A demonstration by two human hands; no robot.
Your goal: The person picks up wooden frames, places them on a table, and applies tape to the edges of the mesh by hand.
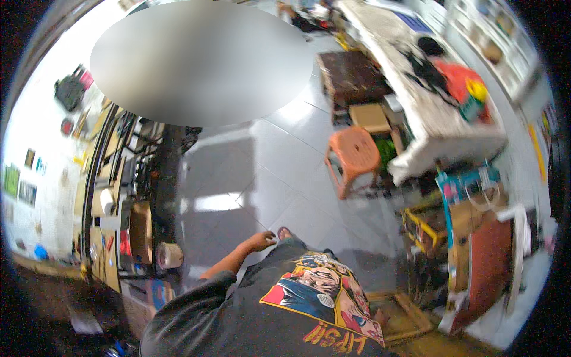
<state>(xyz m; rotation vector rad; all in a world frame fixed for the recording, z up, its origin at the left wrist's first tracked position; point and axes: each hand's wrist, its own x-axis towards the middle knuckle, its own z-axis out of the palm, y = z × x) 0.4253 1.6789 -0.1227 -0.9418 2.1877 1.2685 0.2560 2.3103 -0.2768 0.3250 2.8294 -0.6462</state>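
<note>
My left hand (259, 241) hangs in front of my dark printed shirt (324, 285), low above the tiled floor. Its fingers are curled together, and a small pale spot shows at the fingertips, too small and blurred to name. My foot (284, 232) in a sandal shows just beyond this hand. My right hand cannot be made out; the shirt covers that side. The hand nearest to any furniture is my left, well apart from the shelf on the left and the orange plastic stool (355, 152) ahead on the right.
At left runs a long workbench (101, 238) with tools, and a tape roll (170, 256) beside it. On the right stand a white-topped counter (440, 128), a dark wooden table (351, 74) and a cardboard box (370, 118). Leaning boards (485, 273) and a wooden frame (410, 315) lie nearer.
</note>
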